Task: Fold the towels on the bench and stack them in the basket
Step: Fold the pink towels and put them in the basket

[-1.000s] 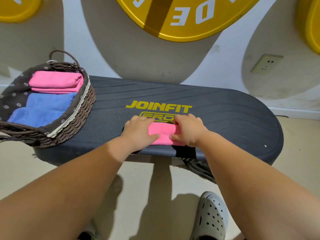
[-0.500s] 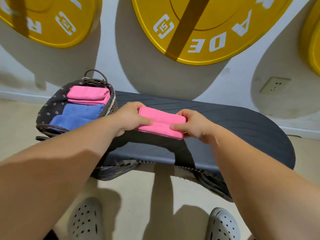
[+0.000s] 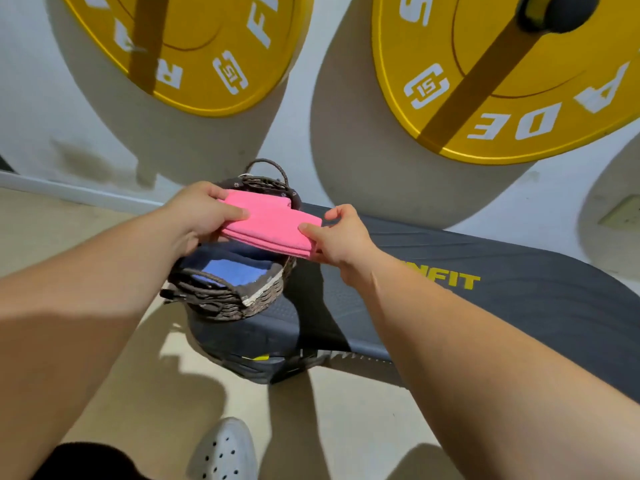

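A folded pink towel hangs in the air over the wicker basket, which stands on the left end of the dark bench. My left hand grips the towel's left end and my right hand pinches its right end. Inside the basket a folded blue towel shows below the held one. Another pink towel peeks out at the basket's far side, mostly hidden.
Two big yellow weight plates hang on the white wall behind the bench. A wall socket is at the far right. Beige floor lies in front, with my white perforated shoe near the bottom edge.
Both hands lifted the folded pink towel off the bench's middle and carried it left until it hangs above the basket. My view swung left with it.
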